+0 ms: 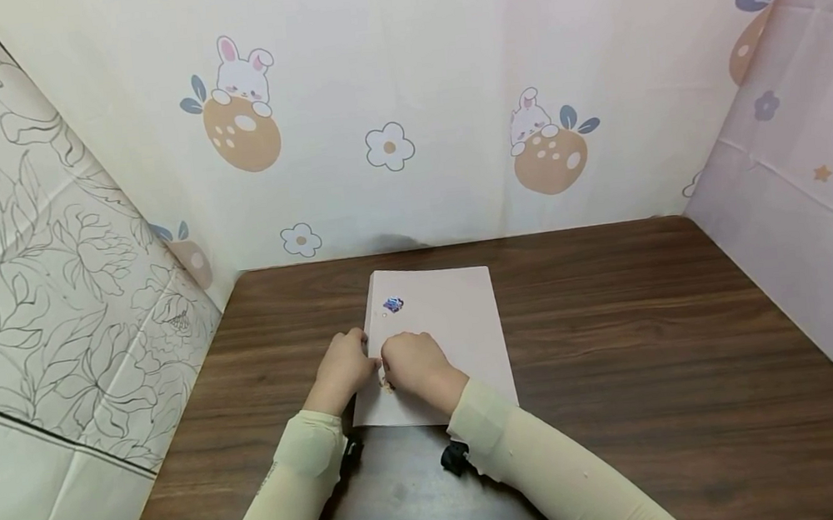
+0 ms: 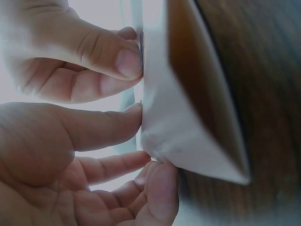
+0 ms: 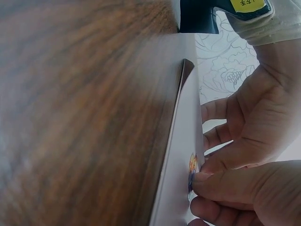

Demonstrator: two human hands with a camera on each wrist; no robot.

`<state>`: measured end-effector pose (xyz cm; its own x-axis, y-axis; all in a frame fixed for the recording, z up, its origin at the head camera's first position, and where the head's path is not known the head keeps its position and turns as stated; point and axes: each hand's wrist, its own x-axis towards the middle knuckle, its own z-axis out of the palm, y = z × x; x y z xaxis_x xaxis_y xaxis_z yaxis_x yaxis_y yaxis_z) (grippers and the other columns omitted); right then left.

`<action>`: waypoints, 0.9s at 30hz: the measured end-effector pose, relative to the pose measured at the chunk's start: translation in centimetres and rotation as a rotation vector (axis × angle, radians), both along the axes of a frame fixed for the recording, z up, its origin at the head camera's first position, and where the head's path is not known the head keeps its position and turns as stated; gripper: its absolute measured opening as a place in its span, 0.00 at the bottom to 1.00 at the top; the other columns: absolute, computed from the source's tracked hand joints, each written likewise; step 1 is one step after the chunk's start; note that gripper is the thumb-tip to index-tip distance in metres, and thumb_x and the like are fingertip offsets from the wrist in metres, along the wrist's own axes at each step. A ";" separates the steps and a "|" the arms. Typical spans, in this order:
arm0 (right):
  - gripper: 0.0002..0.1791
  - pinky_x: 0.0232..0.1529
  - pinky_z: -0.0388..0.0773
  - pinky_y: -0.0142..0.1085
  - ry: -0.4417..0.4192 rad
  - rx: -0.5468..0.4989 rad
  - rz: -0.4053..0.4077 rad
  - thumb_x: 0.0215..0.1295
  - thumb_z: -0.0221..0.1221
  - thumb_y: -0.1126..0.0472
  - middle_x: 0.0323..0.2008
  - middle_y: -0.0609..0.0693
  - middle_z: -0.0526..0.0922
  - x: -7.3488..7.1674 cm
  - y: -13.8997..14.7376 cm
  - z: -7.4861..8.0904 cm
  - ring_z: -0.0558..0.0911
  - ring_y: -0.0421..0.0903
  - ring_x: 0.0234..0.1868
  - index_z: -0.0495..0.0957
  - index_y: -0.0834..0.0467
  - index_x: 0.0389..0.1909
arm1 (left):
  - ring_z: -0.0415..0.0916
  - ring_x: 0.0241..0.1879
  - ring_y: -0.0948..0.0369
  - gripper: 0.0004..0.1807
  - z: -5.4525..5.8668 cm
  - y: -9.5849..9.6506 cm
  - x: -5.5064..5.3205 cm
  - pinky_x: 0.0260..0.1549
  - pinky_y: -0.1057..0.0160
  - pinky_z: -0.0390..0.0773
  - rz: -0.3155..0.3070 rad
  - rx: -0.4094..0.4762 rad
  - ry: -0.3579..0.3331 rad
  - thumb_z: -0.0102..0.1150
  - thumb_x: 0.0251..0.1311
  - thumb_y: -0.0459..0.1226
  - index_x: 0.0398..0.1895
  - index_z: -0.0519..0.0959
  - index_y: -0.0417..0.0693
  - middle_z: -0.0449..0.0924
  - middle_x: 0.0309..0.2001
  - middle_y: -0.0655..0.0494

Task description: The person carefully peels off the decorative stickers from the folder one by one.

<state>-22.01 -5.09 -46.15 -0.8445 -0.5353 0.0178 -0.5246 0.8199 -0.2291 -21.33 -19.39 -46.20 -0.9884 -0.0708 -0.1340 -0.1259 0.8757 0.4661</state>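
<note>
One white paper folder [image 1: 461,331] lay on the one bench [image 1: 657,337] (could be a booklet, couldn't tell), left of the bench's middle. Left wrist view showed its edge gaping, brownish inside; right wrist view, one corner curled up.

Two stickers counted on its face: one blue sticker [image 1: 393,304] near the far left corner, one orange-and-blue sticker [image 3: 192,169] nearer the person, partly covered by fingers.

Two hands, side by side. Left hand [image 1: 342,372] was at the folder's left edge, fingers loosely spread, thumb and fingertips touching the paper. Right hand [image 1: 415,365] was over the folder, fingers curled, thumb and fingertip together at the orange-and-blue sticker (pinching or pressing it, couldn't tell).

Two pale sleeves [image 1: 557,464], two black wrist devices [image 1: 454,459]. Back cloth [image 1: 442,56] had two rabbits printed on it, each on an orange fruit.
</note>
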 end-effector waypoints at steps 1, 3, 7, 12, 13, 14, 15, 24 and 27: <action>0.17 0.34 0.77 0.43 -0.002 -0.001 0.001 0.61 0.69 0.57 0.18 0.41 0.79 0.0 0.0 0.0 0.74 0.42 0.22 0.77 0.48 0.15 | 0.77 0.53 0.45 0.27 0.0 0.0 0.0 0.51 0.45 0.79 0.000 -0.001 0.000 0.71 0.59 0.39 0.59 0.77 0.37 0.76 0.56 0.34; 0.16 0.33 0.77 0.43 -0.004 -0.003 -0.001 0.61 0.70 0.57 0.20 0.41 0.80 0.0 0.0 -0.1 0.75 0.42 0.22 0.77 0.48 0.16 | 0.77 0.52 0.45 0.27 0.0 0.0 0.0 0.51 0.45 0.79 0.001 0.001 -0.002 0.70 0.59 0.38 0.60 0.77 0.37 0.76 0.56 0.34; 0.13 0.33 0.78 0.42 0.009 -0.011 0.000 0.61 0.70 0.57 0.22 0.42 0.82 -0.1 0.0 -0.1 0.76 0.42 0.23 0.80 0.49 0.19 | 0.77 0.52 0.45 0.27 -0.1 0.0 0.0 0.51 0.45 0.79 0.003 -0.003 -0.005 0.70 0.60 0.39 0.60 0.77 0.37 0.76 0.56 0.34; 0.12 0.33 0.77 0.42 0.027 -0.017 0.013 0.63 0.68 0.58 0.22 0.41 0.84 0.0 0.0 -0.1 0.78 0.43 0.24 0.83 0.48 0.20 | 0.77 0.52 0.45 0.26 -0.1 -0.1 -0.1 0.51 0.46 0.79 -0.002 -0.010 -0.007 0.69 0.60 0.38 0.60 0.76 0.38 0.75 0.57 0.35; 0.11 0.34 0.77 0.42 0.030 -0.015 0.014 0.63 0.68 0.58 0.23 0.41 0.84 0.0 0.0 -0.1 0.78 0.43 0.24 0.84 0.48 0.20 | 0.77 0.52 0.45 0.26 -0.1 -0.1 -0.1 0.50 0.46 0.79 -0.003 -0.011 -0.007 0.69 0.60 0.37 0.60 0.76 0.38 0.76 0.57 0.34; 0.11 0.34 0.77 0.42 0.033 -0.012 0.015 0.63 0.68 0.58 0.23 0.41 0.84 0.0 0.0 -0.1 0.79 0.43 0.25 0.84 0.48 0.20 | 0.77 0.52 0.45 0.26 -0.1 -0.1 -0.1 0.50 0.45 0.79 -0.003 -0.010 -0.006 0.68 0.60 0.37 0.61 0.76 0.38 0.76 0.57 0.34; 0.11 0.34 0.77 0.42 0.037 -0.012 0.014 0.62 0.69 0.58 0.23 0.41 0.85 0.0 0.0 -0.1 0.80 0.43 0.25 0.84 0.47 0.20 | 0.77 0.52 0.45 0.26 -0.1 -0.1 -0.1 0.50 0.45 0.79 -0.004 -0.009 -0.006 0.68 0.60 0.37 0.61 0.76 0.38 0.76 0.57 0.34; 0.13 0.32 0.76 0.42 0.067 -0.035 0.024 0.62 0.68 0.58 0.21 0.41 0.84 0.1 0.0 -0.2 0.80 0.44 0.25 0.83 0.48 0.18 | 0.77 0.52 0.45 0.26 0.0 0.0 0.1 0.49 0.46 0.79 -0.004 -0.014 -0.006 0.68 0.60 0.37 0.61 0.76 0.37 0.76 0.57 0.34; 0.14 0.32 0.76 0.41 0.071 -0.030 0.023 0.63 0.68 0.58 0.21 0.41 0.83 0.1 0.0 -0.1 0.80 0.44 0.25 0.82 0.48 0.17 | 0.77 0.52 0.45 0.26 0.1 0.1 0.1 0.50 0.45 0.79 -0.003 -0.014 -0.005 0.68 0.60 0.37 0.61 0.76 0.37 0.76 0.57 0.33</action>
<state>-21.94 -5.05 -46.29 -0.8280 -0.5530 0.0931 -0.5590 0.8009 -0.2147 -21.21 -19.34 -46.08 -0.9880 -0.0699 -0.1380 -0.1257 0.8827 0.4528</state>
